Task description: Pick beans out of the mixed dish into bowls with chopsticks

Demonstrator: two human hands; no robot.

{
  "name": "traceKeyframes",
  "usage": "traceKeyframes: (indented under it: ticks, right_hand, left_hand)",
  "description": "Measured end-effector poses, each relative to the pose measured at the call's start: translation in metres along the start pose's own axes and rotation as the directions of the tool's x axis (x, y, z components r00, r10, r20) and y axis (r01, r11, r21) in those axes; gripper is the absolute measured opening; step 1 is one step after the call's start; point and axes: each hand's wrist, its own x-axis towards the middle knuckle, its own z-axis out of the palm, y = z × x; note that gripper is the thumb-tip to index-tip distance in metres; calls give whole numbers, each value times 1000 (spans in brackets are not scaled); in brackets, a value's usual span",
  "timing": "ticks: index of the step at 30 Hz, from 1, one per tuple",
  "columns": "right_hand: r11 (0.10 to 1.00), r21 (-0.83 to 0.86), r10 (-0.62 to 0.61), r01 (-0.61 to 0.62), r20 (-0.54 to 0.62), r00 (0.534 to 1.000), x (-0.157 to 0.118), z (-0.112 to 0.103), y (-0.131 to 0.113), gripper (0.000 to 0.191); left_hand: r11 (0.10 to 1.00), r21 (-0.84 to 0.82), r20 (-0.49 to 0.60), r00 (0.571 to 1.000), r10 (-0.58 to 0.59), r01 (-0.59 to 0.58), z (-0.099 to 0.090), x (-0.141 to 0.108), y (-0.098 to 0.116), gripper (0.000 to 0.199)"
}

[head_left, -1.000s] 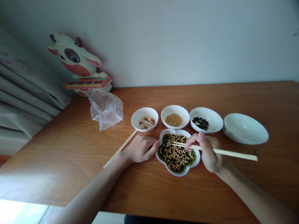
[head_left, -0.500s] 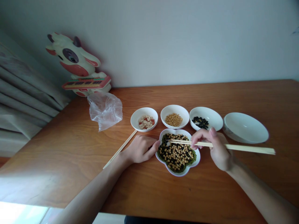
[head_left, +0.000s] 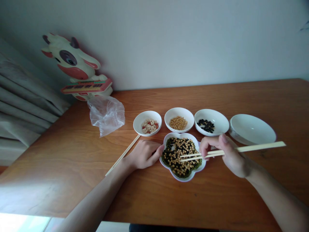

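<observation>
My right hand [head_left: 229, 155] grips a pair of chopsticks [head_left: 253, 148]. Their tips are slightly apart, over the middle of a flower-shaped dish [head_left: 185, 179] filled with mixed soybeans, black beans and small green beans. A small pale patch of dish bottom shows near its upper left lobe. At the dish's left rim my left hand [head_left: 147, 155] rests on the table with its fingers curled and its thumb at the edge, steadying the dish. Behind the dish stand a white bowl of soybeans [head_left: 178, 123] and a white bowl with black beans [head_left: 205, 126].
A bowl of pale, flat seeds with reddish bits [head_left: 149, 126] stands at the left of the row; another white bowl [head_left: 252, 129] ends it at right. Spare chopsticks [head_left: 122, 155] lie beside my left forearm. A clear plastic bag [head_left: 107, 115] and a cow-shaped toy keyboard [head_left: 87, 85] sit back left.
The chopstick tips have moved down from the upper left part of the dish to its middle and spread a little. My right hand shifted slightly right; my left hand stays at the rim.
</observation>
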Motion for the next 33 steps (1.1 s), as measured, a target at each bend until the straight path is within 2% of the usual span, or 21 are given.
traceKeyframes:
  ticks: [7, 15, 22, 33]
  right_hand:
    - [1000, -6, 26, -26, 17, 1000, 4, 6, -9, 80]
    - [1000, 20, -8, 8, -24, 1000, 6, 11, -4, 77]
    - [1000, 23, -21, 20, 51, 998, 4, 9, 0, 82]
    - [999, -23, -33, 34, 34, 999, 4, 11, -2, 80]
  left_hand:
    - [1000, -18, 20, 1000, -23, 23, 0, 0, 2, 45]
    - [999, -31, 18, 1000, -15, 16, -3, 1, 5, 46]
    - [1000, -7, 20, 1000, -16, 16, -2, 1, 4, 46]
    - [1000, -21, 21, 1000, -18, 19, -3, 1, 5, 46]
